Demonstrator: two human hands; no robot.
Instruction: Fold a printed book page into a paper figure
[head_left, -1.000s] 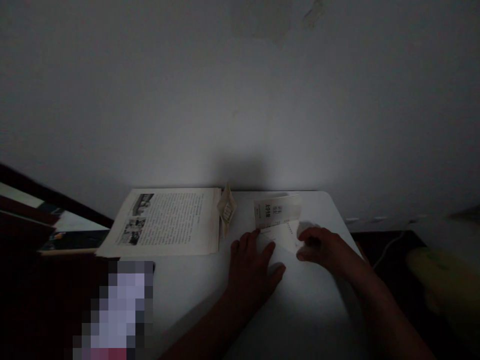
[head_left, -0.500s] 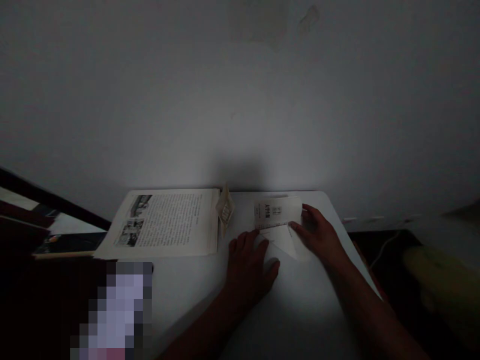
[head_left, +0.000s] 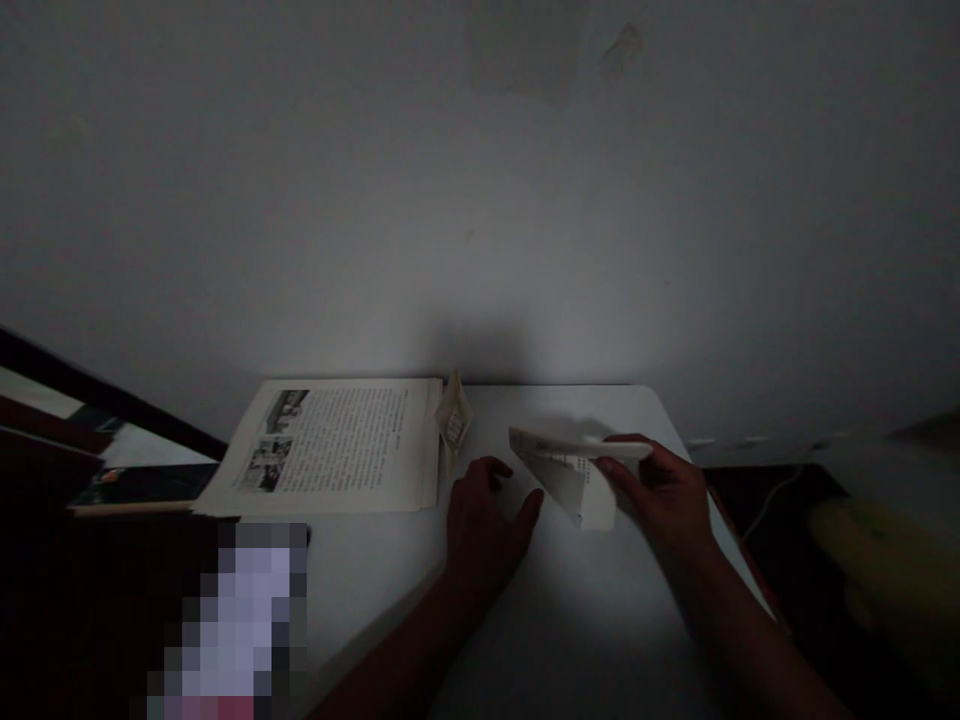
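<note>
My right hand [head_left: 664, 490] pinches the right end of a folded sheet of printed paper [head_left: 559, 470] between thumb and fingers. The paper stands tilted above the white table, one flap hanging down toward me. Just left of it, my left hand [head_left: 487, 515] is apart from the paper, thumb and forefinger spread, holding nothing. Beyond my left hand a small folded paper shape [head_left: 454, 418] stands at the edge of a stack of printed sheets [head_left: 337, 450], which bear dense text and dark pictures.
The white table [head_left: 360, 580] has rounded corners and meets a grey wall [head_left: 480, 220] at the back. A pixelated patch [head_left: 240, 620] covers something at the lower left. Off the right side lie a pale cable [head_left: 772, 490] and a blurred yellowish thing [head_left: 877, 560].
My right hand has raised and tilted the folded paper, so its printed face no longer lies flat. My left hand has come off the paper, its fingers more curled.
</note>
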